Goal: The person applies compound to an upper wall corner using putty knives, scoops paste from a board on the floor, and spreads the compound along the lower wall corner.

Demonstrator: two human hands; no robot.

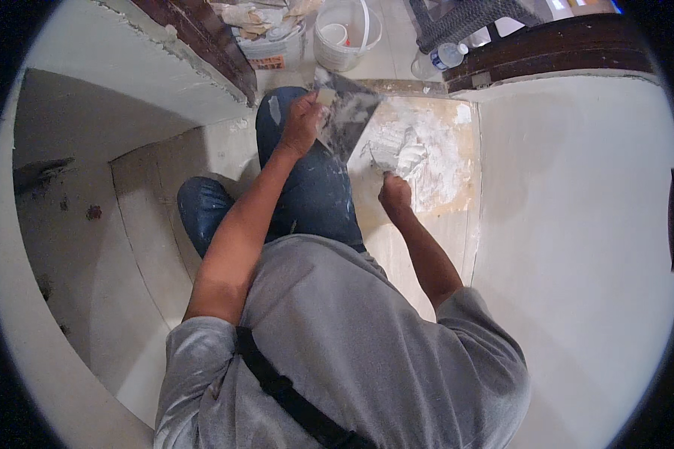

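Observation:
My left hand (301, 123) grips the pale handle of a wide, flat plastering trowel (350, 114). Its dark blade is smeared with white and tilts above my knee. To its right, my right hand (395, 197) is closed around the handle of a putty knife (383, 156). The knife's blade lies against a mound of wet white plaster (411, 156). This mound sits on a tan board (464, 173) on the floor, which is spread with white smears. My fingers hide most of the knife's handle.
A clear plastic bucket (323, 54) with a white cup (333, 34) inside stands beyond the board. Left of it is a paint bucket (266, 57) topped with cloths. A water bottle (448, 55) stands by the dark door frame (554, 54). White walls (577, 209) rise at both sides.

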